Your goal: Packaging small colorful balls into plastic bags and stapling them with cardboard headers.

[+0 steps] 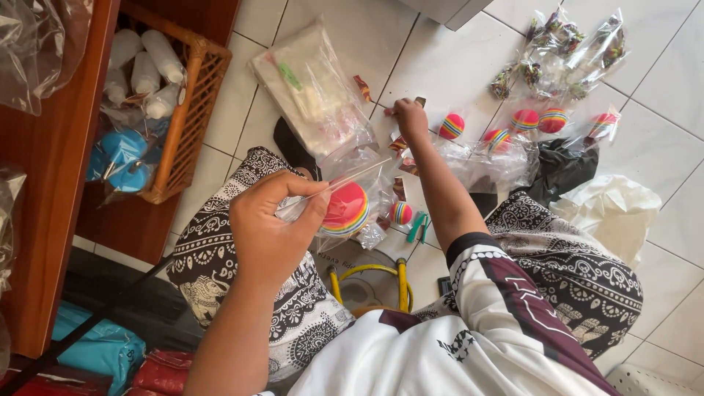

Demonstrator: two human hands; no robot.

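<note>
Below, white tile floor (660, 95) w/ wooden shelf (51, 183)

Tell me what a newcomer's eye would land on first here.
First, the rainbow-striped ball in a clear plastic bag, held up at centre by the left hand. Next, more striped balls in clear wrapping, strewn over the white tiled floor at upper right, where the right hand reaches down.

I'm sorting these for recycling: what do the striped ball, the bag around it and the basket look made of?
The striped ball looks like matte foam, with soft layered colour bands. The bag in the left hand is thin clear plastic, glossy and crinkled. The basket looks like woven wicker on a wooden frame.
</note>
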